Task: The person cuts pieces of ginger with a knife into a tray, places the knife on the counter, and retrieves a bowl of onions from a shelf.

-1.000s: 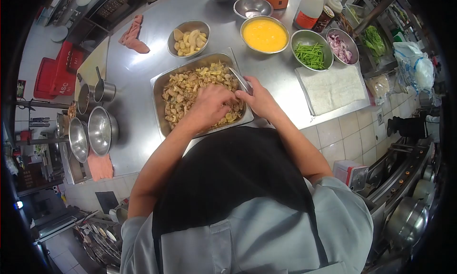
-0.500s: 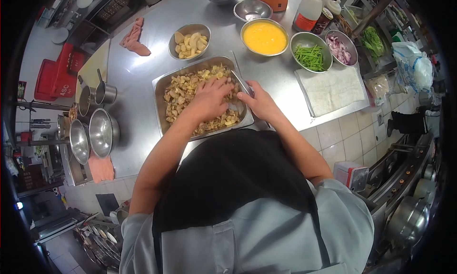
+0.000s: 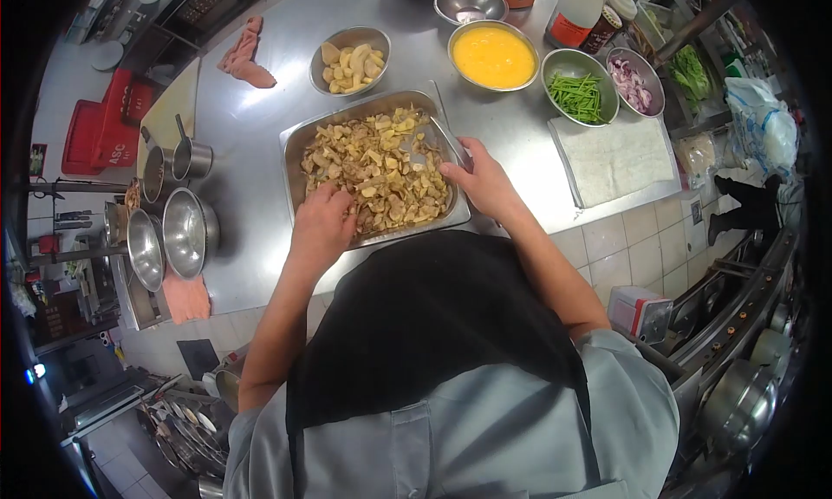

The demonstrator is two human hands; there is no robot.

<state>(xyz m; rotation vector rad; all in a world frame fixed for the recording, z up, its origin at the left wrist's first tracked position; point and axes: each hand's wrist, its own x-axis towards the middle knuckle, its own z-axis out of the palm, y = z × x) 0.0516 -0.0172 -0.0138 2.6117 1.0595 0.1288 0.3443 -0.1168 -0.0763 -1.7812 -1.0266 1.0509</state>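
Note:
A rectangular steel tray [image 3: 292, 148] holds many browned, yellowish chopped food pieces [image 3: 381, 165]; their exact kind is unclear. My left hand [image 3: 322, 224] is at the tray's near left, fingers curled down into the pieces with the tips partly hidden. At the tray's right rim, my right hand [image 3: 487, 180] is closed around a long, flat metal utensil [image 3: 449, 139], which looks blade-like and slants along the tray's inner right side. Most of its grip end is covered by that hand. Just behind the tray stands a steel bowl of pale yellow chunks [image 3: 354, 65].
Bowls of yellow liquid [image 3: 494, 57], cut green vegetable [image 3: 576, 97] and sliced purple onion [image 3: 631, 87] stand at the back right, near a folded white cloth [image 3: 614, 161]. Steel bowls [image 3: 185, 234] and small pots [image 3: 192, 159] are at left. A pink cloth [image 3: 247, 57] lies behind.
My left hand has moved from the middle of the tray toward its near left corner, uncovering the food there. My right hand stays at the right rim with the metal utensil.

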